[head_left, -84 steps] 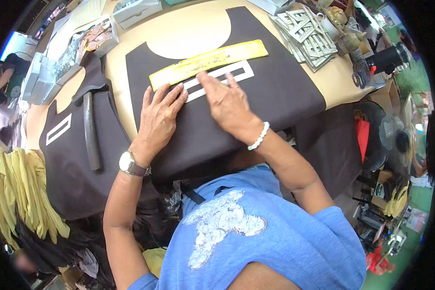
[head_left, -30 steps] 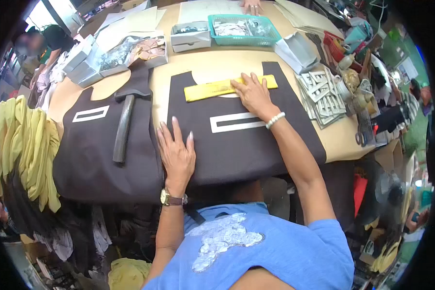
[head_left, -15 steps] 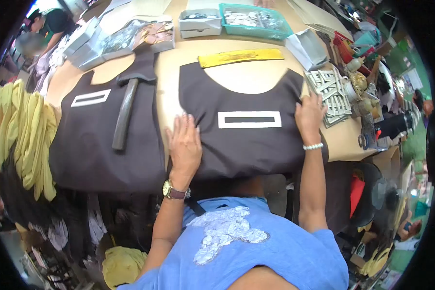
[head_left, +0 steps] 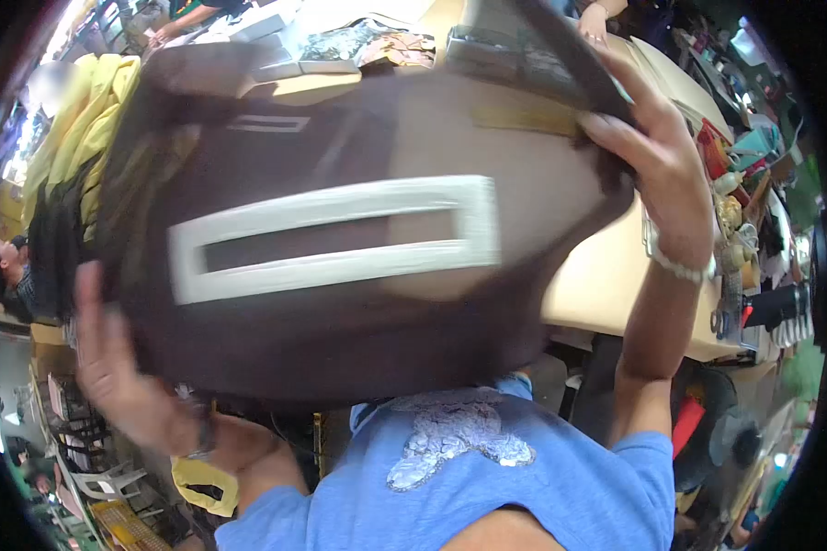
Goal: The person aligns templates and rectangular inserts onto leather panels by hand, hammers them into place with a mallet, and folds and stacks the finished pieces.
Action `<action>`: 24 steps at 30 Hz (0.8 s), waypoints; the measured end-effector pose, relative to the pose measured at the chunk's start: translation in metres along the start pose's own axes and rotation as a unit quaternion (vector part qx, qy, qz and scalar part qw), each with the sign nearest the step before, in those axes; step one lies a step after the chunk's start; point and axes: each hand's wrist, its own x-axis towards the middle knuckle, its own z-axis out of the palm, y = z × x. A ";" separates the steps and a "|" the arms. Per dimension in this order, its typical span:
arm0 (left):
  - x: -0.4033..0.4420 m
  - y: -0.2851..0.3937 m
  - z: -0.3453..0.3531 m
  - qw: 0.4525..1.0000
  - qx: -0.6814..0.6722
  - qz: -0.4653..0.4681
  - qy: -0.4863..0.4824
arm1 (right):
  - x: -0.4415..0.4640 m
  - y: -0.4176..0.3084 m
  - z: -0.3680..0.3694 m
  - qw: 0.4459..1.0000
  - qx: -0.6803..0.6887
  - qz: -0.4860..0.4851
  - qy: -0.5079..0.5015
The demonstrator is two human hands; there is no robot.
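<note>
- Held aloft over the worktable (head_left: 597, 298), a dark fabric panel (head_left: 340, 340) spans the space between a worker's two hands, its blurred body hiding much of the surface.
- The right hand (head_left: 675, 170) pinches the panel's upper right edge, thumb and fingers closed on the cloth; the panel extends leftward from that grip.
- The left hand (head_left: 124, 381) is beside the panel's lower left side, fingers extended; blur leaves it unclear whether they hold any fabric.
- A white rectangular outline (head_left: 478, 220) on the panel runs lengthwise from left to right, its right end slightly raised. Its left end appears nearer the left fingertips than its right end does to the right fingertips.
- Moments earlier, the panel lies flat along the table's near edge, a hand on either side; now it is lifted.
- At the table's far edge, another person's hand (head_left: 599, 20) is visible near pale sheets (head_left: 657, 69).
</note>
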 end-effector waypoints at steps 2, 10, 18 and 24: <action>0.030 0.005 -0.039 0.988 0.096 0.086 0.081 | 0.026 -0.027 0.026 0.994 0.036 0.043 -0.095; 0.227 -0.039 -0.145 0.870 0.329 0.367 0.018 | 0.098 -0.050 0.112 0.786 0.483 0.184 -0.338; 0.285 -0.178 0.036 0.891 0.339 0.257 -0.160 | 0.137 0.043 0.162 0.949 0.226 0.182 -0.120; 0.224 -0.274 0.142 0.914 0.235 0.246 -0.222 | 0.115 0.134 0.182 0.977 0.078 0.200 0.014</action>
